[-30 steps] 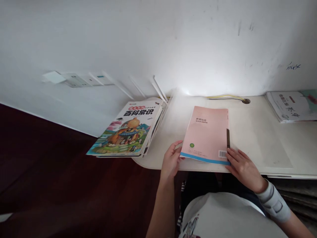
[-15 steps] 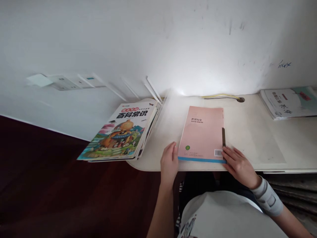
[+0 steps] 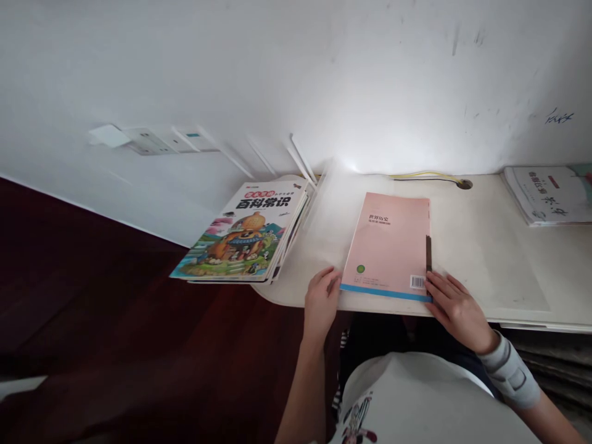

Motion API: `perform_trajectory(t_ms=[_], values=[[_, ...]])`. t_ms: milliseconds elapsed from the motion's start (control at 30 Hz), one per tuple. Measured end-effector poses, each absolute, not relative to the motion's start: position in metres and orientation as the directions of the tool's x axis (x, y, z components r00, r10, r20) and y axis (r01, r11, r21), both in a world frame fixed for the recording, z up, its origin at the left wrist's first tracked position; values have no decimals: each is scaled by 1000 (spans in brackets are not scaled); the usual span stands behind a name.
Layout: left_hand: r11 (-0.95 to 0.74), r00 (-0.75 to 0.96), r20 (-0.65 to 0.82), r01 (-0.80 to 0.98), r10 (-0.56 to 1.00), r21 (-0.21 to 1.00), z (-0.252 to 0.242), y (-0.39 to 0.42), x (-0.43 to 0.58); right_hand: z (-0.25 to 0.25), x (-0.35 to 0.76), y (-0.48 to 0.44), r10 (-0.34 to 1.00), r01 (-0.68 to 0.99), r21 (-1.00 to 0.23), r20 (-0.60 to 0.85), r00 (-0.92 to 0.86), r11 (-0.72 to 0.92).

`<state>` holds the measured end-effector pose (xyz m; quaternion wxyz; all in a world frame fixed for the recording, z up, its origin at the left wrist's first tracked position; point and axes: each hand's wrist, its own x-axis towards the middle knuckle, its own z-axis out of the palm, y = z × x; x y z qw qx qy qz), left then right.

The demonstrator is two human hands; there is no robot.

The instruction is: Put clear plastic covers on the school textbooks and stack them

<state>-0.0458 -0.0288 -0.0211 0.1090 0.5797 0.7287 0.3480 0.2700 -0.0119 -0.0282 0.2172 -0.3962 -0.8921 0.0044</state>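
Observation:
A pink book lies closed and back cover up on the white desk, close to its front edge. My left hand rests at the book's near left corner, fingers curled against its edge. My right hand lies flat at the near right corner, fingers stretched out and touching the cover beside the barcode. A grey brace wraps my right wrist.
A stack of picture books overhangs the desk's left end. More books lie at the far right. A yellow cable runs along the wall to a desk hole. Wall sockets sit to the left; dark wooden floor lies below.
The book has settled flat on the desk and both hands stay at its near corners; the left fingers have curled at the edge. The view shifted slightly.

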Motion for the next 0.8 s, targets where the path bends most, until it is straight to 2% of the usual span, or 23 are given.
perform_trajectory(t_ms=[133, 300, 500, 600, 700, 800], values=[[58, -265, 295, 825, 918, 563, -21, -33, -42, -27, 270, -12, 708, 708, -167, 380, -596, 686], [10, -225, 337, 844, 914, 536, -23, -40, -40, -26, 270, -13, 710, 709, -175, 386, -589, 684], [-83, -81, 405, 925, 911, 372, -18, -28, -9, -24, 267, -13, 721, 703, -214, 376, -581, 678], [-142, -53, 447, 909, 893, 392, -9, -10, 30, -22, 265, -14, 727, 692, -254, 387, -568, 676], [-340, 129, 485, 862, 865, 376, 4, 5, 77, -18, 274, -13, 751, 715, -293, 451, -483, 635], [-500, 358, 447, 829, 820, 252, 13, 13, 121, -19, 299, -9, 814, 841, -288, 515, -268, 458]])
